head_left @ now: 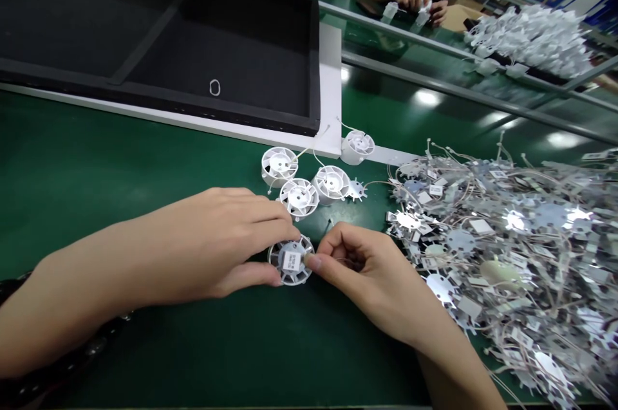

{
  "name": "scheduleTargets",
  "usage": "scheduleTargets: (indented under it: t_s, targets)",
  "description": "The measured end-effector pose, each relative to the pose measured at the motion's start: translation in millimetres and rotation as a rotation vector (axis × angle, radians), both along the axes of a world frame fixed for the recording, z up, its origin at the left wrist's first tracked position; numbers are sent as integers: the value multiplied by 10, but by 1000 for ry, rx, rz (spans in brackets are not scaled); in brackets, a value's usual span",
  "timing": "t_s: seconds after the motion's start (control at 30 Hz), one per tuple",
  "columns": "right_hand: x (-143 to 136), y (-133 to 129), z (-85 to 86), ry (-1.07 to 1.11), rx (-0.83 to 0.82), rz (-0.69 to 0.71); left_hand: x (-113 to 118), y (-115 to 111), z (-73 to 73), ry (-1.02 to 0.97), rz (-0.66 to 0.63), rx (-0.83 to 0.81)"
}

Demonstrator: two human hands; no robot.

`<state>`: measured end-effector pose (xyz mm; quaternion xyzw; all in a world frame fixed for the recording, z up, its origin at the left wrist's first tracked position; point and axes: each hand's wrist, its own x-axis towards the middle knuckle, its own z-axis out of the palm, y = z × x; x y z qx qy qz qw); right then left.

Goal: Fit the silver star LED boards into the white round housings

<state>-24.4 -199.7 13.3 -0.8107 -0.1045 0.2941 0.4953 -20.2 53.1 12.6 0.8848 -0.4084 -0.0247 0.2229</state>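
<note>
Well, L hand (212, 246) half-curled, thumb + fingers spanning fan rim. Labelled white fan (291, 262) on green bench (232, 345) btwn hands: prob. light, stiff, spokes fragile; best hold = outer ring. R hand (374, 275) pinched closed at fan's edge, grip on lead unclear.

White round fan (291, 280) flat on green counter (193, 345), between hands; spokes reach rim. Left hand (246, 236) touches its rim. Silvery toothed metal plate (291, 247) face up over fan middle, white printed label (292, 260) on it. Right hand (374, 271) pinches at plate's right edge. Thin wire (345, 260) by right fingers, partly hidden.
</note>
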Motion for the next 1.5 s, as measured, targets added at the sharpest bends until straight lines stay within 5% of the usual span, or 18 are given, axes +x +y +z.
scheduleTargets:
  t_s: [0.43, 0.67, 0.97, 1.23, 1.5]
  targets:
    - [16, -25, 32, 41, 27, 22, 39, 6, 5, 58, -51, 13]
    - [12, -13, -5, 31, 44, 25, 41, 17, 26, 323, 42, -2]
    - [23, -13, -23, -39, -2, 44, 46, -29, 17, 377, 109, 10]
    - [62, -135, 17, -107, -66, 129, 31, -115, 16, 228, -8, -42]
    - [87, -216, 3, -398, -165, 315, 3, -125, -96, 65, -71, -55]
